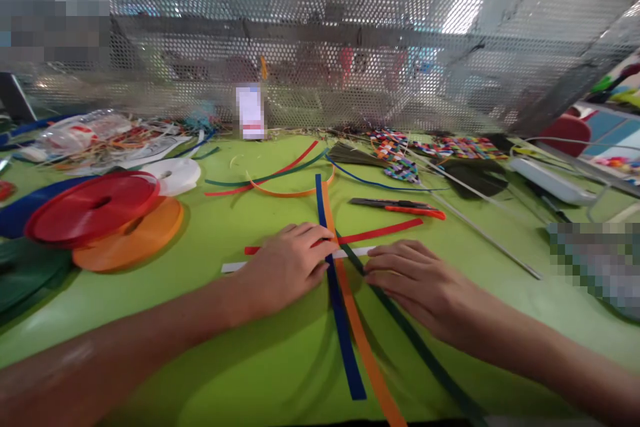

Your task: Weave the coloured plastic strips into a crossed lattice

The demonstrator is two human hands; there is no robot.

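Near the table's middle, several flat weaving strips cross each other. A blue strip [345, 340] and an orange strip [367, 353] run lengthwise, over a red strip [385, 231] and a white strip [233, 267]. My left hand [293, 260] is closed at the crossing, its fingertips and thumb pressing on the blue and orange strips. Over on the right, my right hand [425, 283] has its bent fingers together at the dark green strip [420, 343], beside the white strip's right end. That green strip slants from the crossing toward the front edge. My right thumb is hidden.
Rolls of strip lie at left: red [65, 213], orange [150, 233], white [183, 177] and green [35, 273]. Beyond the hands is a box cutter [400, 205]. Woven colored pieces [400, 160], a thin metal rod [495, 240] and a perforated metal screen [310, 33] are farther off.
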